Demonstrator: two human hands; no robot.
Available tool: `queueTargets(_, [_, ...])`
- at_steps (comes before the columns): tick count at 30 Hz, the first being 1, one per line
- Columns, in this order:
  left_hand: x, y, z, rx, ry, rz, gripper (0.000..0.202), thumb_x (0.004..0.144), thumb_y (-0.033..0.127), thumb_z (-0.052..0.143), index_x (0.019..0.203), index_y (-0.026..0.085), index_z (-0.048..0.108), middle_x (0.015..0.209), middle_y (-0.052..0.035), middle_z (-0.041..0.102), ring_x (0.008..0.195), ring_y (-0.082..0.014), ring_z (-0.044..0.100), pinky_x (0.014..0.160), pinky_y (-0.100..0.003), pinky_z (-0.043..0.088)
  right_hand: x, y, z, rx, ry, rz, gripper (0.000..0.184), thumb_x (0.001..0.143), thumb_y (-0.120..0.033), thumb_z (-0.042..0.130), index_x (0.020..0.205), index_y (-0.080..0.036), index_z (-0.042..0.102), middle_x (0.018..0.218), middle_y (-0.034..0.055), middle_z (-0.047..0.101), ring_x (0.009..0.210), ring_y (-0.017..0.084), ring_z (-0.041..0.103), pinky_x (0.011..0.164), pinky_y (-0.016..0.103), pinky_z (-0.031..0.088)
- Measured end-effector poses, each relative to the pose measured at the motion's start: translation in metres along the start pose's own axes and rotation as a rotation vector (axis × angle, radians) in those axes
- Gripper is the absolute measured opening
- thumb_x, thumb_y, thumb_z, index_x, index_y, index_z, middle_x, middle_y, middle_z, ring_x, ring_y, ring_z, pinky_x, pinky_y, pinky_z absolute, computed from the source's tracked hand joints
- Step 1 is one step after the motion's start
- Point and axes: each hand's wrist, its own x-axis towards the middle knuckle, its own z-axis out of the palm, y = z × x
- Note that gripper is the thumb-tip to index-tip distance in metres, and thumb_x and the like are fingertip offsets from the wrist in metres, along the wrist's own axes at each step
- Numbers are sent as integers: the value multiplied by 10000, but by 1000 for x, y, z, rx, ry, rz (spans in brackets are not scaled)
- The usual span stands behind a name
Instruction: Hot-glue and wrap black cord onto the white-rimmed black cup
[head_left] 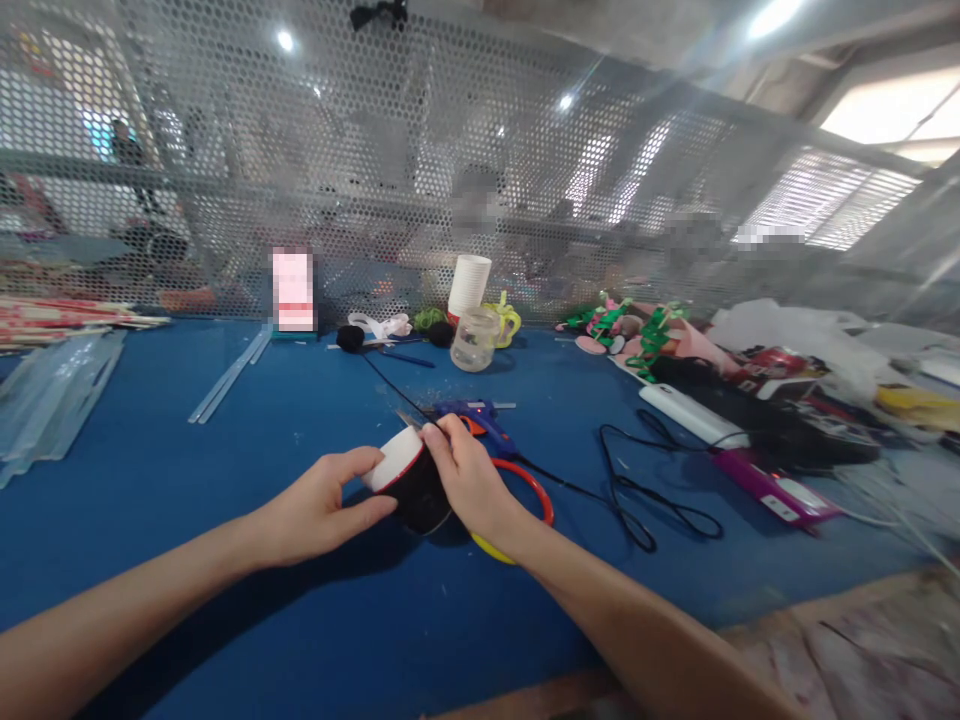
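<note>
A cup [399, 458] with a white inside, a red rim line and a black wrapped side is tilted between my hands. My left hand [330, 505] closes on its left edge with thumb and fingers. On the other side, my right hand [472, 475] grips the black wall near the rim, fingertips pressed together. A black cord [386, 378] runs from a black yarn ball [350, 338] to those fingertips. Red-and-yellow-handled scissors [541, 490] lie beneath my right hand and wrist; a pointed metal tip shows by the fingertips. Whether that hand also holds the scissors is unclear.
A blue glue gun [480, 415] lies just beyond my right hand, its cable looping right toward a purple-and-white power strip [776, 490]. Behind stand a clear jar [474, 340] and stacked paper cups [470, 280]. Clear strips [64, 395] lie left; a phone [292, 290] stands against the mesh.
</note>
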Motion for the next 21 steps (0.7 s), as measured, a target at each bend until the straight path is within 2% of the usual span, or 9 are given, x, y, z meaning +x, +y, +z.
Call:
queueTargets(5, [0,5,3,-135,-32,-126,234,712,305,516,869,131,523,750,3,552,710,-150,496,644,-231,407,-1,-3,7,-110,10,-87,210,841,-317,283,690,-195,362,648,9,442,603,145,446,567,275,377])
queueTargets(9, [2,10,7,-193,24,-231,225,700,307,496,809,114,534,681,15,520,618,-125,458,557,-208,375,-4,-6,12,-252,48,-212,198,835,-298,279,749,-169,403,757,68,476,691,178,486,621,315,410])
queueTargets(13, [3,8,12,-186,76,-250,213,705,308,466,729,108,533,667,11,510,617,-123,441,561,-210,361,-7,-8,16,-356,62,-288,215,835,-298,276,782,-153,425,850,121,499,740,208,516,555,312,433])
queueTargets(16, [2,4,13,-161,99,-248,221,711,315,456,714,106,528,667,9,504,611,-120,431,570,-216,361,-7,-9,15,-378,87,-326,218,837,-307,285,757,-160,423,855,128,511,749,214,522,540,314,442])
queueTargets(21, [2,1,13,-129,107,-217,237,720,322,452,745,101,533,626,22,464,587,-111,403,552,-210,351,-6,-12,7,-258,116,-354,155,820,-262,359,695,-181,403,887,116,497,829,194,509,667,324,449])
